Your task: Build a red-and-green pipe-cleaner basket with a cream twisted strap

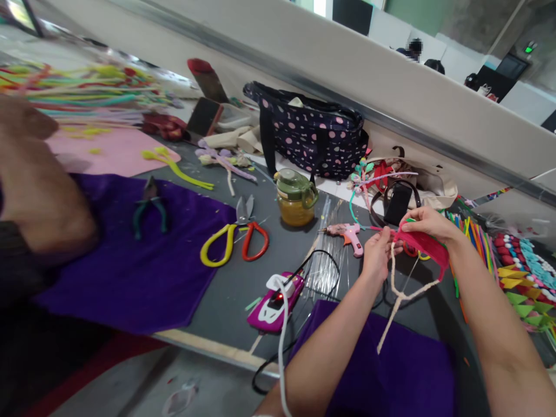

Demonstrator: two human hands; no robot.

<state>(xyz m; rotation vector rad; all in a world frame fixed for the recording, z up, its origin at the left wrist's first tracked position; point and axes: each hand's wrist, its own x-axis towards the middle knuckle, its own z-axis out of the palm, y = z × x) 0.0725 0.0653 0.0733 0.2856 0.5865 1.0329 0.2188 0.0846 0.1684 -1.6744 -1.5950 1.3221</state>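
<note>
My left hand (379,250) is closed on the left end of a red fuzzy piece (423,246), its fingers pinched together. The fingers of my right hand (428,223) grip the top edge of the same piece, close to my left hand. From the red piece hangs a cream fuzzy stem (402,295) shaped like a Y, its tail over a purple cloth (391,362). A pink glue gun (350,236) lies on the table just left of my left hand.
Scissors with yellow and red handles (243,229), a jar of amber liquid (296,200), a magenta power strip (277,301) with cables and teal-handled pliers (150,211) lie leftward. A dotted bag (313,136) stands behind. Another person's arm (47,191) is at far left; colourful stems (475,240) lie right.
</note>
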